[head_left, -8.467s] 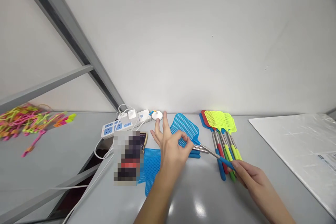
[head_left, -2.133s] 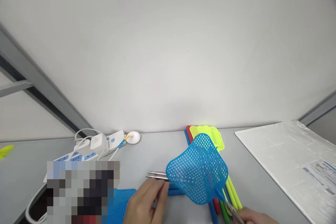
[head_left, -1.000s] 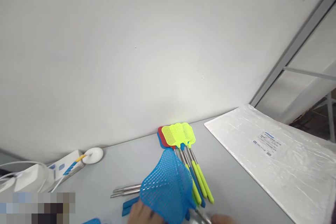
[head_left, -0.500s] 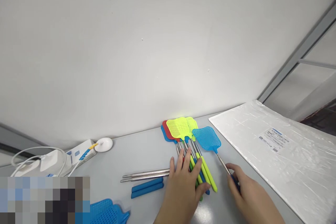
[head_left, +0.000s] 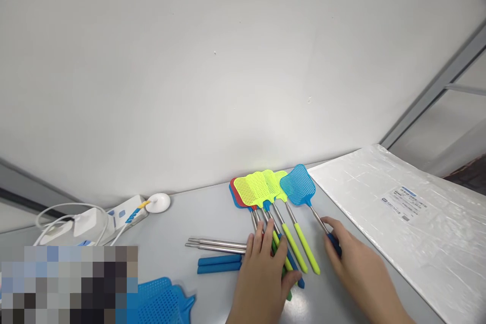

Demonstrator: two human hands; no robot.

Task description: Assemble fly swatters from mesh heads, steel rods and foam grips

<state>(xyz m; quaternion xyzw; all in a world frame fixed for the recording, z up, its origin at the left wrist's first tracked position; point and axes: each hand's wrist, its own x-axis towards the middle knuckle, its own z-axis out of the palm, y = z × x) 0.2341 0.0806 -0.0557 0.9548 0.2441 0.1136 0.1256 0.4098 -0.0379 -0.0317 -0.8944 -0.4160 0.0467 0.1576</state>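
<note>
My right hand [head_left: 353, 258] is closed round the dark blue handle of a blue fly swatter [head_left: 298, 186]. Its mesh head overlaps the right edge of a fanned row of fly swatters, beside a yellow fly swatter [head_left: 281, 185]. My left hand [head_left: 264, 268] lies palm down over the handles of that row, fingers spread, hiding part of them. Within the row, several yellow heads cover a red fly swatter [head_left: 236, 193] and a blue one at the left. Two yellow handles [head_left: 307, 248] lie to the right of my left hand.
Left of my left hand lie metal rods [head_left: 214, 245] and blue handle grips [head_left: 218, 264]. Loose blue swatter heads [head_left: 161, 304] are at the lower left, beside a pixelated patch. A power strip [head_left: 127, 212] with cables stands behind. A plastic-wrapped white sheet [head_left: 379, 197] covers the right side.
The blue swatter has gone from the middle to the right end of the row. My left hand has left its neck for the handles. Lately the yellow swatters have fanned further apart.
</note>
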